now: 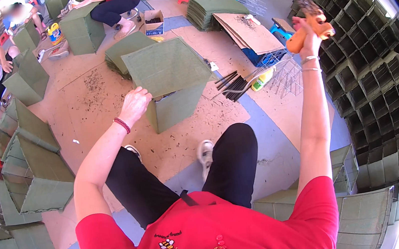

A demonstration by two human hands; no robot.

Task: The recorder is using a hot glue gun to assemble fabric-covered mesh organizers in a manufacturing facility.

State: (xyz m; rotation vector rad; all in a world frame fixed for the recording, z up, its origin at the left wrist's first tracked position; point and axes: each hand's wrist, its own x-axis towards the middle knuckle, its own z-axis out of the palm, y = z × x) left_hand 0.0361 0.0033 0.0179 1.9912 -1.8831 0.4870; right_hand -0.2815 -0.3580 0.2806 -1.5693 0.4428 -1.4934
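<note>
My left hand (134,104) grips the near edge of a flat green felt panel (166,66) that lies as a lid on an open green box (177,106) standing on the floor before my legs. Raised high at the right, my right hand (307,34) is closed around an orange hand tool (309,31) with a dark tip. A bundle of thin dark rods (231,85) rests on the floor between the box and that arm.
Stacked green boxes (369,72) fill the right side and more lie at the left (33,161). Piles of green panels (212,9) and cardboard sheets (247,30) sit ahead. Other people (113,2) sit working at the back and far left.
</note>
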